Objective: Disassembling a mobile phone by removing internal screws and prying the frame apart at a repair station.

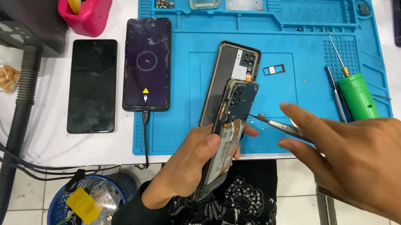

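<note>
Overhead, the head view shows a white tabletop (118, 146) carrying a blue work mat (299, 49). Beyond the left hand's fingers, flat on the mat, lies a detached phone back cover (228, 70) with its camera window uppermost; a small card tray (273, 70) lies just beside it. Farther out to the left of those fingers, a phone with a lit screen (146, 64) straddles the mat edge with a cable (145, 135) plugged into its near end, and a dark phone (92, 85) lies on the bare tabletop beside it. A pink tape dispenser (85, 12) stands at the far edge. Beyond the right hand's fingers sit a green electric screwdriver (357, 94) and a slim blue tool (336, 93), touching or nearly so. A blue waste basket (76, 215) stands on the floor below the left hand.

Left hand (185, 167): raised off the tabletop over the near mat edge, fingers wrapped and closed around the opened phone (228, 134), thumb across its exposed inner side, camera end tilted away and up.

Right hand (354, 158): palm down, close to the camera and partly blurred, fingers pinched on a metal-shafted screwdriver (276, 125) whose tip meets the opened phone's edge just below the camera module. Nothing stands between tool and phone.
</note>
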